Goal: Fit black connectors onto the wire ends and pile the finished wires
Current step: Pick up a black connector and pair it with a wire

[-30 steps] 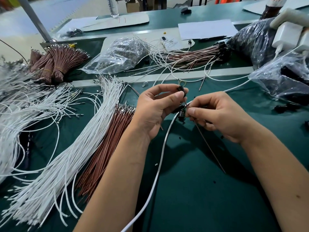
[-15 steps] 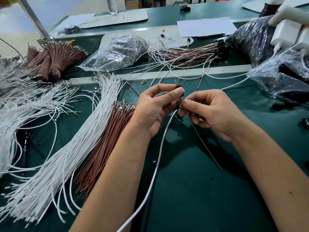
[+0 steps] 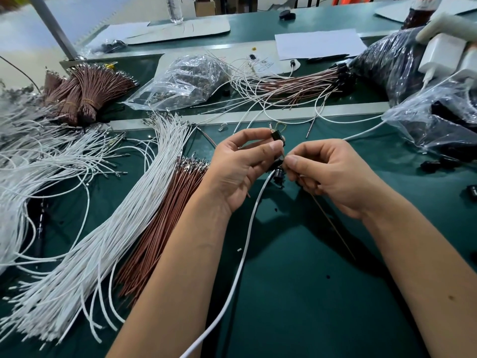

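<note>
As hands part slightly | left hand (image 3: 240, 166) grip pinches black connector (image 3: 277, 136) | right hand (image 3: 327, 174) grip pinches brown wire (image 3: 333, 226)

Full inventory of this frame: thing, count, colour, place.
small plastic connector: one, black, pinched in left fingertips
thin brown wire: one, held by right hand
loose white wires: many, left of the arms
loose brown wires: many, beside the white
tied brown wire bundles: several, far left
wires with black ends: pile, far centre
clear plastic bag: one, far centre
green table mat: one
left hand: one
right hand: one
</note>
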Demonstrator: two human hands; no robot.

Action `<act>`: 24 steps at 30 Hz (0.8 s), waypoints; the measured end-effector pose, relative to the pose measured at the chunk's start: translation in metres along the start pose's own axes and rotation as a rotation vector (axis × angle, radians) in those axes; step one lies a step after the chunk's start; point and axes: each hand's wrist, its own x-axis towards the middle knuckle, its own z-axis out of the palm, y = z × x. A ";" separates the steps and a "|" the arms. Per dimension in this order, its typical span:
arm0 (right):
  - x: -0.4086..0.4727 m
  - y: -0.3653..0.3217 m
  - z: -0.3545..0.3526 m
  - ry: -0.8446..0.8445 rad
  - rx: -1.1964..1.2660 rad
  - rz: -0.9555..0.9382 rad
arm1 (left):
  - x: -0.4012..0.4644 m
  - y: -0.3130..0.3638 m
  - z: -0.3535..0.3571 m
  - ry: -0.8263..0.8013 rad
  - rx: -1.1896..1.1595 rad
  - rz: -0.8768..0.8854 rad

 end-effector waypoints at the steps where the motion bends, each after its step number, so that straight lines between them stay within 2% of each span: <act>1: 0.000 0.000 0.000 0.001 -0.001 -0.002 | 0.000 0.000 0.000 0.001 -0.002 0.001; 24: -0.001 0.004 -0.006 -0.132 -0.052 -0.057 | -0.001 0.004 -0.001 0.017 -0.047 0.025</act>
